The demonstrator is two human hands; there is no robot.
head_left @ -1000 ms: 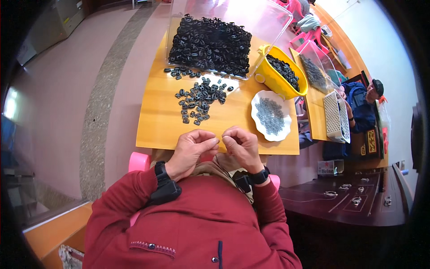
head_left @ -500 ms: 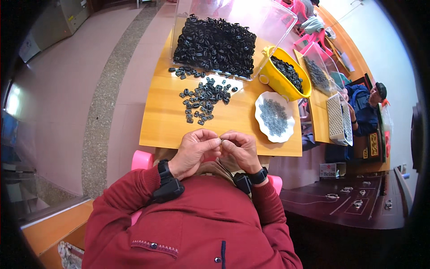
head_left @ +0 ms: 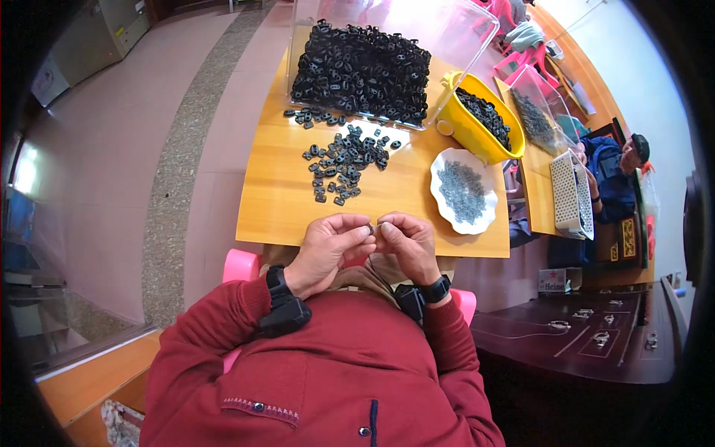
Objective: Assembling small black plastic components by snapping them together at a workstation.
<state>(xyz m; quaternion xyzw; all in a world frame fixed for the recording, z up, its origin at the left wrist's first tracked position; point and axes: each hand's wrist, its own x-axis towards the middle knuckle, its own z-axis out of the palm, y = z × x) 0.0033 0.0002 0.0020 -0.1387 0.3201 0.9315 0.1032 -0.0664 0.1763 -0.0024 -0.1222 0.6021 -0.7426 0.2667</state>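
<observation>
Your left hand (head_left: pixel 328 249) pinches a tiny dark piece (head_left: pixel 371 229) between thumb and forefinger, its other fingers curled under. Just beside it, your right hand (head_left: pixel 412 247) has thumb and forefinger pressed together; whether they grip anything is too small to tell. Both hands sit at the near edge of the table (head_left: pixel 272 197), with loose black pieces (head_left: pixel 342 160) beyond them and the white scalloped dish (head_left: pixel 489 205) to your right.
</observation>
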